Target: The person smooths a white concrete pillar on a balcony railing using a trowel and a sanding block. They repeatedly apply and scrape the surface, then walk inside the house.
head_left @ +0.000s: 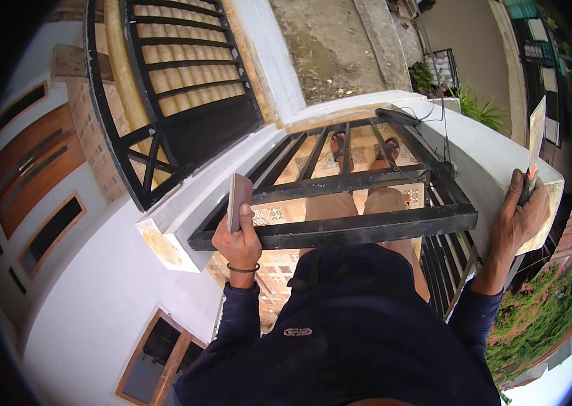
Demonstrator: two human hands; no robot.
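My left hand (240, 245) is closed around a flat, reddish-brown sanding block (238, 197) with a pale edge, held upright. That hand is beside the left end of a black metal rail (367, 225); whether it touches the rail I cannot tell. On the right, my right hand (524, 215) grips a putty knife (537, 132) by its dark and red handle, the thin blade pointing up. Just behind this hand is the corner of a white wall (495, 172). The black railing (340, 183) spans the space in front of my body.
My sandalled feet (384, 150) stand on patterned tiles below the rails. A black gate (184, 68) backed with yellowish panels rises at left. Dark cables (411, 118) hang over the far rail corner. A window (157, 355) and greenery (550, 318) lie to the sides.
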